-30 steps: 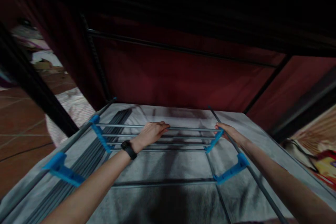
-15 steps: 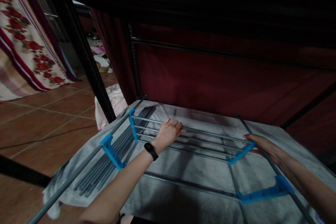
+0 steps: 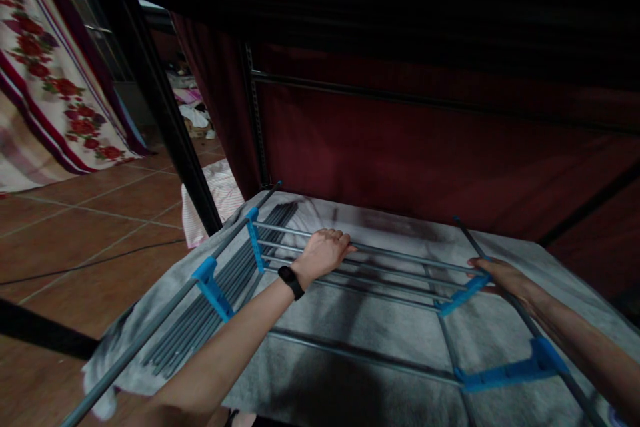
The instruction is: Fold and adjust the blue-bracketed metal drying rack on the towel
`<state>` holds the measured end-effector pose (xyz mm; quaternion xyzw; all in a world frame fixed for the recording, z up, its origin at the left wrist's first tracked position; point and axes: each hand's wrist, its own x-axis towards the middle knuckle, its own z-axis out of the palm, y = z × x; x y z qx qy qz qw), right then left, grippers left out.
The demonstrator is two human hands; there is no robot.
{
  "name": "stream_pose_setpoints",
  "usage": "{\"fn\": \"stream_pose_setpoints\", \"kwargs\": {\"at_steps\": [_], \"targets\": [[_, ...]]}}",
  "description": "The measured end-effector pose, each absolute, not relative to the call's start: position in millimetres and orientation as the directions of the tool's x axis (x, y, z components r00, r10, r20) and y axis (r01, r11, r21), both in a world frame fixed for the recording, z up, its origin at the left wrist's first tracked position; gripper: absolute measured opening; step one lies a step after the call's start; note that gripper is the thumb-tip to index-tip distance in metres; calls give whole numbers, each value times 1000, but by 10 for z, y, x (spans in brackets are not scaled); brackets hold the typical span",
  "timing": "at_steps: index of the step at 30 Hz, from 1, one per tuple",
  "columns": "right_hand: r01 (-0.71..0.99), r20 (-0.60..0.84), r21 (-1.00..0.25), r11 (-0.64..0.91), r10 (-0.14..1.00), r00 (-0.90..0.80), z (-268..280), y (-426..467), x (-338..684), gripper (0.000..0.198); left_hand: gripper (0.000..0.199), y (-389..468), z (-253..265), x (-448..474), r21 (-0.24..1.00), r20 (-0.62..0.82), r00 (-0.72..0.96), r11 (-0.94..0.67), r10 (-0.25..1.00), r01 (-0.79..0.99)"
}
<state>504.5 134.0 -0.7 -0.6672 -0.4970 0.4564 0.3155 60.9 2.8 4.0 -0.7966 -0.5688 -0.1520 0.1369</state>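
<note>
A rack of grey metal tubes and blue plastic brackets lies on a bed-like surface covered with grey cloth. My left hand [image 3: 327,250], with a black band on the wrist, is closed around the far crossbar [image 3: 400,255]. At the far right bracket [image 3: 465,295], my right hand [image 3: 503,275] is wrapped around the joint with the right side pole [image 3: 533,327]; part of its grip is hidden. Two more brackets, the near left bracket [image 3: 213,288] and the near right bracket [image 3: 515,373], join the poles. A bundle of loose grey tubes [image 3: 200,323] lies under the left side.
Black metal posts [image 3: 173,113] and a dark overhead frame surround the grey cloth surface [image 3: 390,353]. A dark red curtain [image 3: 400,147] hangs behind. To the left are a floral cloth [image 3: 65,93], a tiled floor [image 3: 120,207] and a cable [image 3: 100,265].
The rack and both hands have shifted very slightly to the right. Both hands keep their holds.
</note>
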Motion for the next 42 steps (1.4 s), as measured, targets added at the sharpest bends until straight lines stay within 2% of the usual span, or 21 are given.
{"fn": "stream_pose_setpoints", "kwargs": {"at_steps": [13, 19, 23, 28, 31, 34, 39, 42], "targets": [[372, -289, -876, -306, 952, 101, 106, 1256, 4935, 16, 34, 61, -33, 588, -15, 349, 323, -339, 880, 941], [354, -293, -882, -311, 950, 104, 135, 1242, 4922, 10, 37, 54, 213, 577, -68, 412, 356, -361, 839, 930], [343, -310, -883, -321, 947, 86, 106, 1260, 4953, 15, 36, 32, 224, 588, -46, 374, 326, -334, 868, 941], [312, -366, -890, -333, 929, -52, 75, 1268, 5054, 32, 38, -1, 100, 584, -14, 386, 307, -328, 870, 945], [257, -407, -893, -369, 906, -115, 45, 1272, 5115, 33, 39, -10, 90, 574, -23, 388, 315, -332, 866, 943], [247, -420, -889, -385, 901, -107, 12, 1289, 5144, 33, 39, -1, 94, 559, -37, 393, 328, -341, 859, 939], [271, -408, -887, -373, 910, -82, -2, 1324, 5153, 34, 37, -8, 80, 490, -51, 445, 336, -351, 830, 935], [280, -414, -880, -384, 909, -55, 29, 1314, 5135, 33, 29, -146, -10, 411, -3, 568, 278, -335, 775, 942]]}}
